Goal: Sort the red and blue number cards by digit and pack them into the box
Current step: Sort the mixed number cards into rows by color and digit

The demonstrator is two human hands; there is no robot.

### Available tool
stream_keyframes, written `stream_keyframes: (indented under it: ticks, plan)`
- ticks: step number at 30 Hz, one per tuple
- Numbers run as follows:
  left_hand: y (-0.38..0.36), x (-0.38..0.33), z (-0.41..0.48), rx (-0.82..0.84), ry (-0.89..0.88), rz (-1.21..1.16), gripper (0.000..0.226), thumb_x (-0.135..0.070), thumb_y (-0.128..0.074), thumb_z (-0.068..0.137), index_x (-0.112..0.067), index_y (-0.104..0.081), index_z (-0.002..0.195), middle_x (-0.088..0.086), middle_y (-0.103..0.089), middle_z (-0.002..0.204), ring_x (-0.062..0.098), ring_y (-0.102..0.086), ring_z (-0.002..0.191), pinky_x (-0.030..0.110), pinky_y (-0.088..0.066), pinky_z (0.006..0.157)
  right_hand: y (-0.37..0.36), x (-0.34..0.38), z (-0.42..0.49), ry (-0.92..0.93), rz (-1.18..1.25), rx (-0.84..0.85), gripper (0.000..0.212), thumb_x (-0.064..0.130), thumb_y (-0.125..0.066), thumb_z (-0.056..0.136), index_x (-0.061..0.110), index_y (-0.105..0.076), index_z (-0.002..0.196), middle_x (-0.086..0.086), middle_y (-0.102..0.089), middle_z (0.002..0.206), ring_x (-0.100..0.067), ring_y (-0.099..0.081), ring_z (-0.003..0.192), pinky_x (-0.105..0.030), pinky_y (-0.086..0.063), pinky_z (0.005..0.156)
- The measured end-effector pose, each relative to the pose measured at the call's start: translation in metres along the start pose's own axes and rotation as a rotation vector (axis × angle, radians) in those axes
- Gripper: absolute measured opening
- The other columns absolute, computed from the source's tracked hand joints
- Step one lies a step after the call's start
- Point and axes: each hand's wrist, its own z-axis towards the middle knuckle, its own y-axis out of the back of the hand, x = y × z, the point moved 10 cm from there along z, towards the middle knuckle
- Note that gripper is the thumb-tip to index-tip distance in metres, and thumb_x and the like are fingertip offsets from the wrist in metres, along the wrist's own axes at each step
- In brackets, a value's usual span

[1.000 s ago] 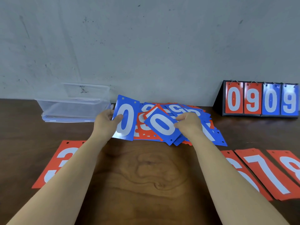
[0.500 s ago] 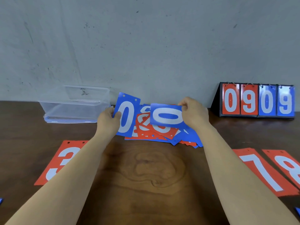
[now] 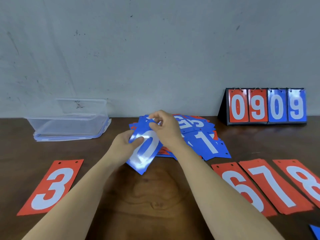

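My left hand (image 3: 127, 144) grips the blue 0 cards (image 3: 145, 153) by their left edge, thumb on the face, just above the table. My right hand (image 3: 164, 129) pinches the top edge of the same blue cards with curled fingers. Behind them lies a mixed pile of red and blue cards (image 3: 195, 134), topped by a blue 1 card (image 3: 207, 144). The clear plastic box (image 3: 69, 123) stands at the back left, nothing visible in it. A red 3 card (image 3: 52, 186) lies flat at the front left. Red 6 (image 3: 242, 186), 7 (image 3: 273, 186) and 8 (image 3: 306, 182) cards lie at the front right.
A black flip scoreboard (image 3: 266, 105) reading 0909 stands at the back right against the grey wall. A blue card corner (image 3: 316, 231) shows at the bottom right edge. Bare wood table (image 3: 155, 201) lies between my forearms.
My right hand carried its blue 0 card left onto the 0 card in my left hand. Both hands now hold the stack together, lower and nearer to me.
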Motion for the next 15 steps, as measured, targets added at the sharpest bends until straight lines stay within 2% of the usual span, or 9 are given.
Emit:
stream_keyframes:
  ticks: [1, 3, 5, 8, 11, 13, 15]
  plan:
    - [0.007, 0.004, 0.000, -0.043, 0.023, -0.041, 0.023, -0.030, -0.066, 0.093, -0.007, -0.066, 0.095, 0.007, -0.073, 0.084, 0.025, -0.068, 0.076, 0.042, -0.053, 0.072, 0.013, -0.011, 0.002, -0.058, 0.009, -0.060, 0.017, 0.017, -0.063, 0.085, 0.020, -0.067, 0.102, 0.009, -0.063, 0.088, -0.016, -0.058, 0.090, -0.047, -0.047, 0.090]
    - [0.026, 0.010, 0.000, -0.152, 0.059, -0.103, 0.018, -0.027, -0.062, 0.096, -0.010, -0.067, 0.098, 0.009, -0.075, 0.090, 0.028, -0.072, 0.083, 0.043, -0.057, 0.076, 0.036, -0.043, 0.005, -0.215, -0.144, -0.081, 0.030, 0.033, -0.066, 0.086, 0.021, -0.065, 0.113, 0.006, -0.065, 0.101, -0.020, -0.058, 0.106, -0.045, -0.046, 0.094]
    - [0.046, 0.014, -0.001, -0.260, 0.075, -0.115, 0.021, -0.029, -0.059, 0.097, -0.009, -0.066, 0.099, 0.008, -0.074, 0.089, 0.028, -0.072, 0.082, 0.039, -0.059, 0.071, 0.047, -0.077, 0.001, -0.377, -0.422, 0.064, 0.055, 0.056, -0.066, 0.080, 0.019, -0.061, 0.121, 0.001, -0.061, 0.123, -0.025, -0.048, 0.123, -0.041, -0.041, 0.098]
    - [0.064, 0.016, -0.002, -0.351, 0.075, -0.110, 0.019, -0.029, -0.056, 0.099, -0.015, -0.066, 0.093, 0.008, -0.073, 0.090, 0.027, -0.071, 0.080, 0.039, -0.059, 0.070, 0.040, -0.100, -0.014, -0.469, -0.615, 0.293, 0.087, 0.077, -0.065, 0.066, 0.019, -0.052, 0.130, -0.007, -0.042, 0.143, -0.031, -0.030, 0.137, -0.048, -0.029, 0.109]
    - [0.068, 0.014, -0.003, -0.364, 0.054, -0.101, 0.016, -0.030, -0.054, 0.100, -0.020, -0.065, 0.094, 0.001, -0.073, 0.088, 0.019, -0.071, 0.076, 0.027, -0.055, 0.058, 0.027, -0.106, -0.018, -0.453, -0.734, 0.366, 0.103, 0.076, -0.068, 0.063, 0.020, -0.037, 0.143, -0.013, -0.027, 0.152, -0.034, -0.019, 0.143, -0.053, -0.021, 0.114]
    - [0.068, 0.013, -0.004, -0.367, 0.054, -0.105, 0.016, -0.030, -0.054, 0.100, -0.019, -0.065, 0.098, -0.002, -0.072, 0.087, 0.016, -0.070, 0.075, 0.022, -0.052, 0.055, 0.025, -0.106, -0.015, -0.446, -0.753, 0.368, 0.102, 0.071, -0.071, 0.065, 0.018, -0.034, 0.143, -0.014, -0.025, 0.152, -0.035, -0.019, 0.143, -0.053, -0.020, 0.114]
    - [0.070, 0.014, -0.006, -0.376, 0.056, -0.095, 0.016, -0.030, -0.054, 0.100, -0.017, -0.065, 0.099, 0.000, -0.072, 0.088, 0.017, -0.070, 0.076, 0.024, -0.053, 0.057, 0.023, -0.106, -0.014, -0.451, -0.745, 0.390, 0.098, 0.065, -0.074, 0.067, 0.016, -0.035, 0.142, -0.013, -0.028, 0.151, -0.035, -0.021, 0.142, -0.053, -0.020, 0.113]
